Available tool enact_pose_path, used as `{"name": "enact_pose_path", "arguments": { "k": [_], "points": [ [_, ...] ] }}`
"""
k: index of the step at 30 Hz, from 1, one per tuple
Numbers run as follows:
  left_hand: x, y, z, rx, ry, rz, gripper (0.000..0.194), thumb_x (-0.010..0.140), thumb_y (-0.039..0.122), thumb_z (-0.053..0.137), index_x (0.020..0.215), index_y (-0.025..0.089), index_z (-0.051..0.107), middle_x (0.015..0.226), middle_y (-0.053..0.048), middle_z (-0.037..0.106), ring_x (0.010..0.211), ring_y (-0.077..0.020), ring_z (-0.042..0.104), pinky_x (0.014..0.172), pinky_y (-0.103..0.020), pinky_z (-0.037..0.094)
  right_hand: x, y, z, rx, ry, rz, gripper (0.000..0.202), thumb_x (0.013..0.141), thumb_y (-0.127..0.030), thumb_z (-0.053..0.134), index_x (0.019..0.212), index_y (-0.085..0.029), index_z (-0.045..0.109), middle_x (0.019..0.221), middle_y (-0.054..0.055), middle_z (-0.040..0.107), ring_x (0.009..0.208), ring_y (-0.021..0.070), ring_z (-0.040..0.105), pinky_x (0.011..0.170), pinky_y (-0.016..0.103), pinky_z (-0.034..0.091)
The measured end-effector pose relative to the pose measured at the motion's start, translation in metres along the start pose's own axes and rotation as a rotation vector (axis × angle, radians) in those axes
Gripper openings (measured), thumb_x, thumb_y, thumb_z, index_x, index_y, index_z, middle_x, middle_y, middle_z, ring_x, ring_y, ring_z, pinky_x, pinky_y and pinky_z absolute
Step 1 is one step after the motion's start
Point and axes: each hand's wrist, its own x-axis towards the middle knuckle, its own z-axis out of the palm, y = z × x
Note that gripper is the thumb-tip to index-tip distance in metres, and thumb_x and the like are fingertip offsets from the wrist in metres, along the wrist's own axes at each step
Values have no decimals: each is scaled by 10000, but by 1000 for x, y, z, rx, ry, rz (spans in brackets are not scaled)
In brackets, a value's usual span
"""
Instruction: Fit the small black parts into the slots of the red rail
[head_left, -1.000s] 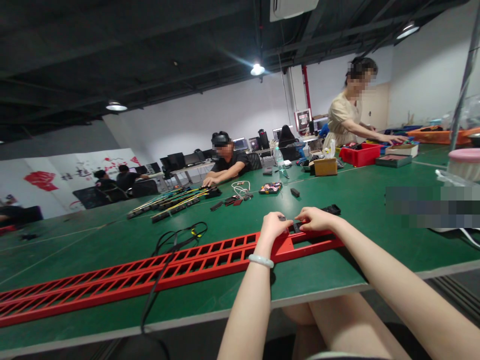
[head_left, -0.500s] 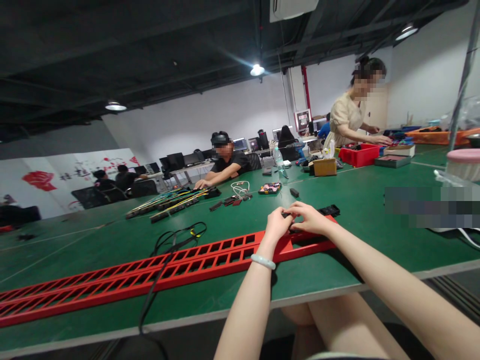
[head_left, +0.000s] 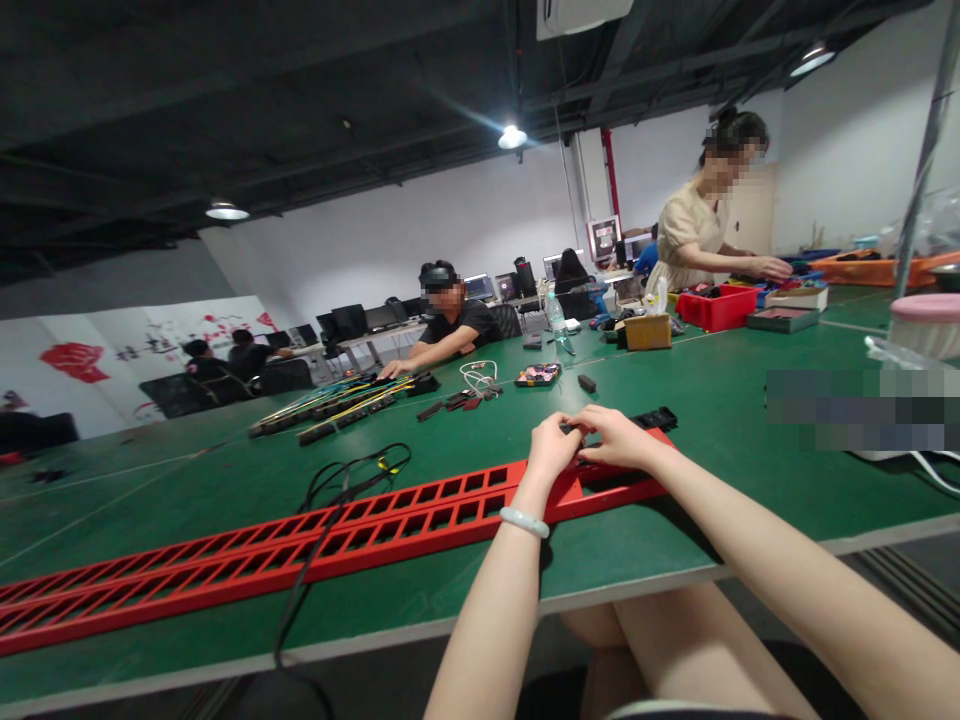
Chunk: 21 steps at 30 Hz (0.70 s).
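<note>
The green bench (head_left: 772, 490) carries a red slotted frame (head_left: 420, 495), long axis left to right beside its near edge. Over the frame's right part, the left hand (head_left: 553, 447) pinches a small dark piece (head_left: 567, 429), mostly hidden; the right hand (head_left: 616, 438) adjoins it from the right, its grip unclear.

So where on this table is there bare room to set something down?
The green tabletop is bare right of the black tray, and between the dark strips and the left hand. It's crowded around the red bin, and where both hands meet over the red frame.
</note>
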Motion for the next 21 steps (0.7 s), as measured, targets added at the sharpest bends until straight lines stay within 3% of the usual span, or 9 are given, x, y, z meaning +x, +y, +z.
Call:
{"name": "enact_pose_path", "arguments": {
  "k": [6,13,21],
  "points": [
    [1,-4,2,1,-36,5,281,728,378,496,857,158,616,716,-41,639,541,-117,552,517,-205,380,0,-4,-3,-20,2,-18,421,615,-207,628,1026,-149,555,863,53,571,788,160,511,726,279,404],
    [2,-6,3,62,46,47,215,720,330,514,810,165,619,777,-43,646,715,-145,573,600,-213,385,-1,-4,-1,22,-21,-14,471,608,-237,658,1058,-166,536,918,61,555,828,168,507,734,289,406],
    [0,-2,1,102,16,52,247,741,348,494,820,162,635,799,-62,648,750,-163,576,620,-218,378,1,-2,-2,-8,-29,18,397,608,-281,668,967,-150,563,851,51,562,781,165,507,698,278,403]
  ]
}}
